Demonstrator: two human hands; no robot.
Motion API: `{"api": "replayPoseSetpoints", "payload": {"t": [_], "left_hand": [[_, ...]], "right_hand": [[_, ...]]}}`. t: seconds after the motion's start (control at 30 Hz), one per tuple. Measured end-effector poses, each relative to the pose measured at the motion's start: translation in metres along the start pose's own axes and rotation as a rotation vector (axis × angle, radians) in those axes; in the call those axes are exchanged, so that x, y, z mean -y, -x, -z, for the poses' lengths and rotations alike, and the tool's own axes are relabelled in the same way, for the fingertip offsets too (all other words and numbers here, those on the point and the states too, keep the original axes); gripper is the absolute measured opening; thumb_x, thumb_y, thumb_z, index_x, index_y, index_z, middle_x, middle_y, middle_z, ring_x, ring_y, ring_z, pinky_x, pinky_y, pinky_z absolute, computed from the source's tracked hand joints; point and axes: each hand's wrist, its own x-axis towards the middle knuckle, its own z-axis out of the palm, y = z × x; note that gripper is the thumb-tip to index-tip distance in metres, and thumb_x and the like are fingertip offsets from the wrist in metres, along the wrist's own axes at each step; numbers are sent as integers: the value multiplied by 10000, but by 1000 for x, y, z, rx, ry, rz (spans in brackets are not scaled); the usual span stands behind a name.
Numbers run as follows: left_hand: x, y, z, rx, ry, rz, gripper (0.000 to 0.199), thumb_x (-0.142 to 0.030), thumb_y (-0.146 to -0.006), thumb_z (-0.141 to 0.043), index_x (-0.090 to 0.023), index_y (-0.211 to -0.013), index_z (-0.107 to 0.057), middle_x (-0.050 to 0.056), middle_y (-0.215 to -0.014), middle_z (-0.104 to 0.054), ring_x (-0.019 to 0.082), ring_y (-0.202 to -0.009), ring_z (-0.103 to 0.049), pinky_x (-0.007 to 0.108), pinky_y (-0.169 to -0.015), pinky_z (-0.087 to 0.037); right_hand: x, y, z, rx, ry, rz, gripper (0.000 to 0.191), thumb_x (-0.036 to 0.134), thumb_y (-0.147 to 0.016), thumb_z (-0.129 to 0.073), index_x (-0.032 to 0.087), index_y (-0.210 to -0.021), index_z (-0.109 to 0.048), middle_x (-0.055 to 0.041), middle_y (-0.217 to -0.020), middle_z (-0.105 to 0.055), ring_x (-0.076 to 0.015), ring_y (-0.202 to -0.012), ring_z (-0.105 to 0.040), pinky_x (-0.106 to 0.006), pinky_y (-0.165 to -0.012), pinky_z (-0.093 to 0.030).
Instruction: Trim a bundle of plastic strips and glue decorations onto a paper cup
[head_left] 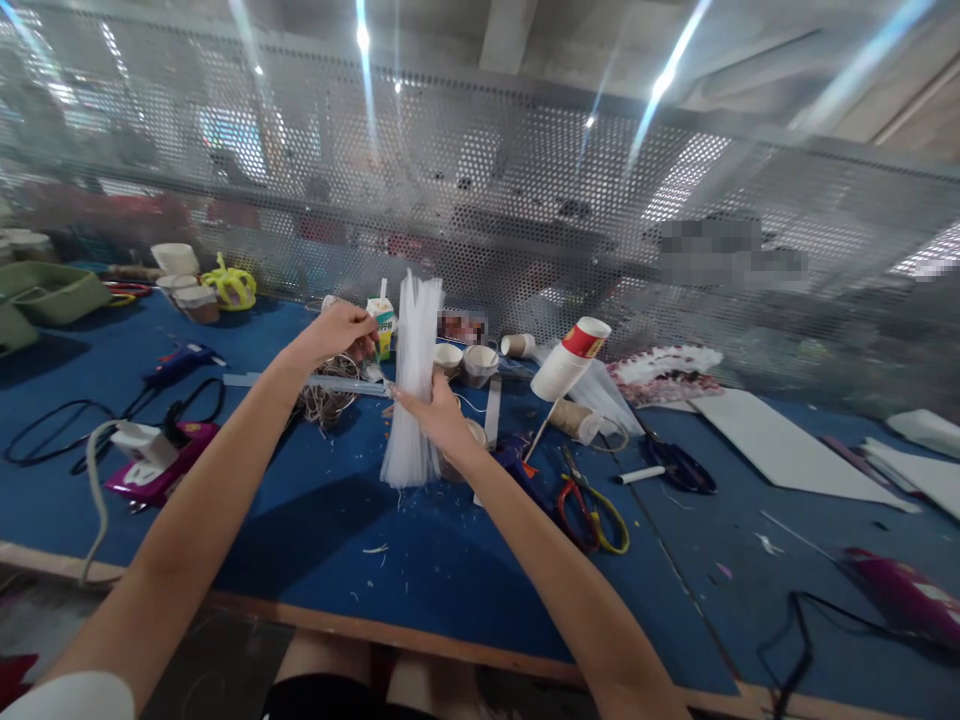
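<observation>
A tall bundle of white translucent strips (415, 370) stands upright over the blue table, flaring at its lower end. My right hand (442, 415) is wrapped around the middle of it, the thumb across its front. My left hand (341, 335) is just left of the bundle, its fingers pinched together. A thin pale strand (384, 378) seems to run from those fingers toward the bundle, too fine to make out clearly. Below the left hand lie a tangle of brown twine (322, 405) and flat clear strips (345, 384). Paper cups (480, 365) stand behind the right hand.
Red-and-yellow scissors (592, 515), a twine spool (574, 421) and stacked cups (570, 360) are to the right. A blue glue gun (180, 365) and purple power strip (161, 465) lie left. A drink carton (382, 325) stands before the perforated metal screen (480, 200).
</observation>
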Motion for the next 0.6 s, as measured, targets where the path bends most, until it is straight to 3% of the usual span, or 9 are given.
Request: {"api": "replayPoseSetpoints", "payload": {"t": [0.07,0.13,0.2,0.27,0.47,0.6], "left_hand": [[0,0,-2,-31,75,32,253,-322,-805,-559,-151,-620,-542,41,-577,-608,108,-457,-559,230,-494,-461],[-2,3,-6,-13,150,64,240,-371,-830,-526,-150,-748,-574,83,-760,-653,135,-606,-615,226,-531,-484],[-5,7,-11,17,197,79,315,-448,-846,-473,-156,-867,-588,117,-940,-645,163,-731,-626,232,-554,-498],[-11,11,-17,25,211,79,381,-498,-850,-429,-156,-882,-594,120,-988,-631,175,-765,-619,244,-564,-503],[-23,12,-16,-250,229,80,305,-330,-884,-410,-140,-691,-550,58,-754,-624,107,-583,-570,234,-573,-461],[-18,11,-1,-229,246,14,358,-397,-853,-445,-149,-610,-533,32,-597,-569,111,-526,-548,251,-567,-466]], "right_hand": [[0,0,0,-24,64,68,432,322,-707,-655,198,-1048,-421,-75,-1018,-603,-194,-853,-631,-325,-715,-537],[0,-1,1,-38,129,118,428,312,-717,-642,193,-1057,-413,-87,-1053,-590,-205,-920,-616,-332,-768,-524],[-2,-2,1,-24,158,144,463,328,-719,-643,189,-1087,-399,-99,-1089,-575,-221,-971,-604,-347,-800,-514],[-5,-4,1,-11,151,160,525,357,-717,-650,189,-1134,-380,-108,-1126,-558,-232,-1001,-596,-362,-819,-508],[-12,-14,9,-169,168,196,524,341,-713,-638,180,-1154,-406,-112,-1125,-567,-259,-1034,-571,-427,-903,-449],[-11,-20,19,-237,181,196,509,311,-721,-613,182,-1167,-405,-111,-1122,-574,-255,-1033,-567,-439,-917,-438]]}}
